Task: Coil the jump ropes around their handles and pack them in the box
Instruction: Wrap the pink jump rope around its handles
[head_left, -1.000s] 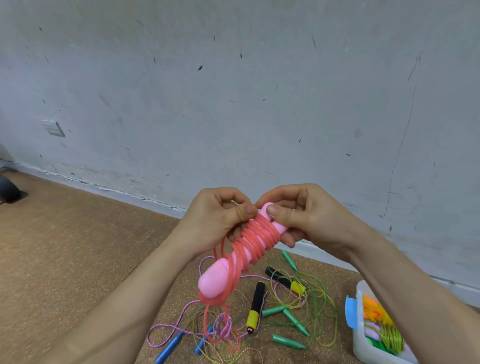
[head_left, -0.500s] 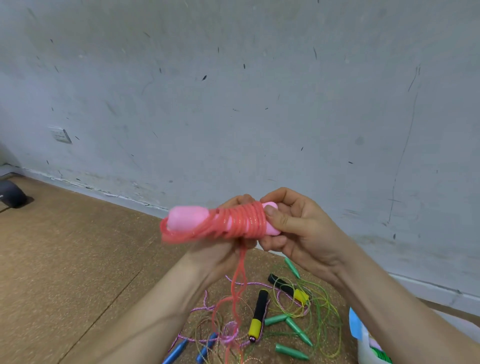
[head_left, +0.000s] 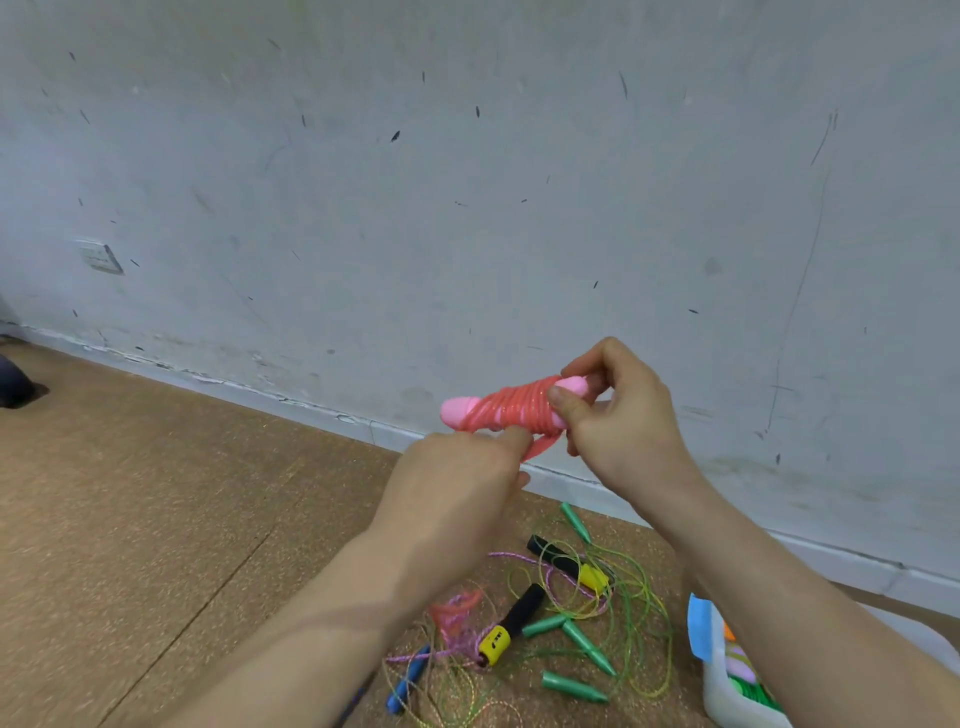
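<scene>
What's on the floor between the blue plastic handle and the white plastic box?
Head view: a black foam handle with yellow end, three green tapered handles and loose green cord lie there.

Raised left hand (head_left: 457, 475) curled; right hand (head_left: 623, 421) pinching.

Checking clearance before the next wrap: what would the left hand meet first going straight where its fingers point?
The pink rope coiled round the handles: fingers of the left hand seem to touch its underside. Depth is unclear; the wall lies beyond.
</scene>
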